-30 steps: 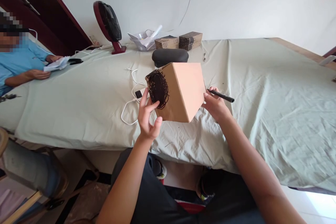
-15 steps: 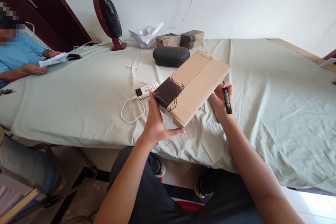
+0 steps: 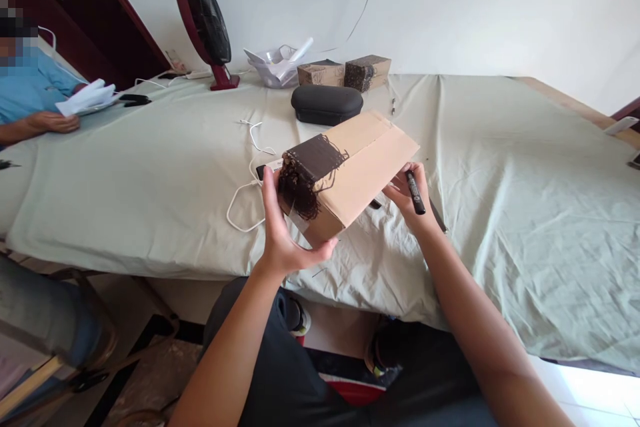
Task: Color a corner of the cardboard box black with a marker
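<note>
Over pale green cloth-covered table (image 3: 150, 167): long brown cardboard box (image 3: 360, 167), rolled since half a second ago, black-scribbled end now showing. Near end clamped in left hand (image 3: 280, 240). Right hand (image 3: 413, 197) at its side, fingers closed round black marker pen (image 3: 415, 183).

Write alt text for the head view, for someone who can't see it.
A person's left hand grips the ink-blackened end of a cardboard box at a cloth-covered table; the right hand, holding a marker, touches its far end. Behind are a black case, a fan and a cable.
</note>
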Demonstrator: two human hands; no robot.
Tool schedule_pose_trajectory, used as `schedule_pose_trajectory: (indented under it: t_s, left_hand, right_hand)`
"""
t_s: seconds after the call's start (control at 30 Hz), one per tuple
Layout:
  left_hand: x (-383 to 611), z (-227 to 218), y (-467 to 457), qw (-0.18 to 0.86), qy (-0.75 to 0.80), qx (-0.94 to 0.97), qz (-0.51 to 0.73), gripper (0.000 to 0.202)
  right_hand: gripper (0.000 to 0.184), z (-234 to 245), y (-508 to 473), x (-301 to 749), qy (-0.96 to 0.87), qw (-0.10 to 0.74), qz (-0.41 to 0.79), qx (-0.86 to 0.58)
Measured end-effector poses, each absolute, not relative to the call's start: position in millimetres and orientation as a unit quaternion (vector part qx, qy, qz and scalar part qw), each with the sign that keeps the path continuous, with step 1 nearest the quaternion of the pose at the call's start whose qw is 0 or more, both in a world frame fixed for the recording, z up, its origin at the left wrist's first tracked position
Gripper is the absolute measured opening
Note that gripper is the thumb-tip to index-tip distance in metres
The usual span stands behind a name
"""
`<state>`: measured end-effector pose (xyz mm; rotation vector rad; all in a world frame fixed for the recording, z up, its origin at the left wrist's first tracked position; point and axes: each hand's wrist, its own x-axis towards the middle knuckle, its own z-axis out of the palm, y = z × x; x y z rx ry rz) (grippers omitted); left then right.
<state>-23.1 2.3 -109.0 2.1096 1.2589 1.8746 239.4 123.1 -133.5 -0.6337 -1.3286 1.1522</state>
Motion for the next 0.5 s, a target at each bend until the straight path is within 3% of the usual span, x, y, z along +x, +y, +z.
schedule_pose_trajectory:
  t_s: [0.33,0.5]
  left_hand:
    - [-30,-114,2,0.035,0.408,0.681,0.608,0.150]
    - [-35,-111,2,0.089,0.357,0.666,0.648,0.134]
  right_hand:
    - [0.053,-127,121,238,-0.571,0.601,0.490,-0.272]
    - [0.059,-127,121,249,-0.564,0.608,0.509,-0.233]
